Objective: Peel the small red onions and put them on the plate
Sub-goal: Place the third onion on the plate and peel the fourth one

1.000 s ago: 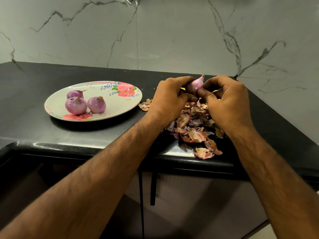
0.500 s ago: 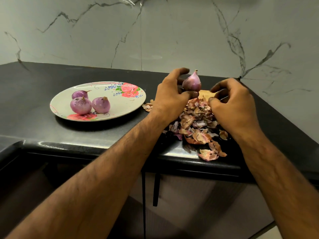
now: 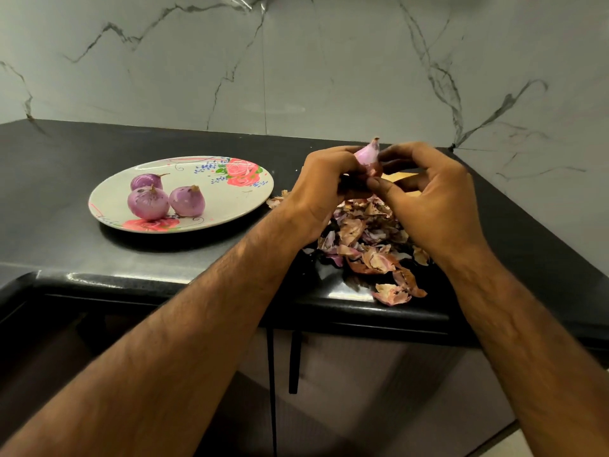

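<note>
Three peeled purple-red small onions [image 3: 148, 202] already sit together on the white floral ceramic plate [image 3: 224, 206], off to the left of the work. Above a loose heap of papery onion skins [image 3: 365, 239] on the black stone counter [image 3: 66, 166], the left hand [image 3: 324, 189] curls its fingers round a fourth pale-purple onion [image 3: 369, 155]. It holds the onion tip-up and steady while the right hand [image 3: 435, 199] pinches at its base, presumably so scraps drop onto the heap.

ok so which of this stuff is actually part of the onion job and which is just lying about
In the job:
small red onion, pinched between left hand and right hand
three peeled purple onions
white floral ceramic plate they sit on

Lying about:
heap of dry papery onion skins
black stone counter
grey veined marble wall
</note>
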